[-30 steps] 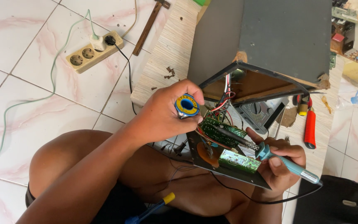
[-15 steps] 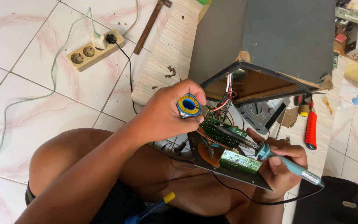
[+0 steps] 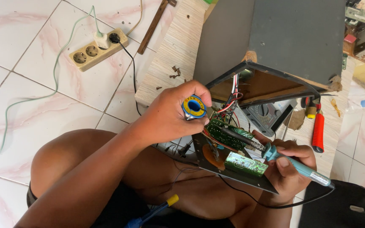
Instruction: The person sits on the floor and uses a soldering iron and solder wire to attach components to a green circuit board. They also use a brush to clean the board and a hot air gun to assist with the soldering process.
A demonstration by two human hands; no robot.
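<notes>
The left hand (image 3: 170, 116) is gripping a small spool of solder (image 3: 194, 107) with a blue and yellow face, its fingers curled tightly around the spool so the face is turned up toward the camera. It is being held just above the green circuit board (image 3: 227, 135), near enough for the wire to reach the joint, though the wire itself is too thin to make out. The right hand (image 3: 290, 166) is closing around the light blue handle of a soldering iron (image 3: 275, 154) in a pen-like grip, and the dark tip is angling down onto the green circuit board. That board, with a 2nd smaller one, is sitting on a dark metal panel (image 3: 250, 177) propped over the person's lap, which is keeping the work close and tilted toward the eyes. Red, white and black wires (image 3: 231, 103) are running from the board up into the open grey cabinet (image 3: 292, 38) resting on a wooden plank (image 3: 174, 55).

Against the picture from 1 second earlier, almost nothing is differing: both hands are staying where they were, and the spool is sitting only slightly nearer the cabinet.

A power strip (image 3: 98, 48) and a red-handled screwdriver (image 3: 317, 131) are lying well apart.
</notes>
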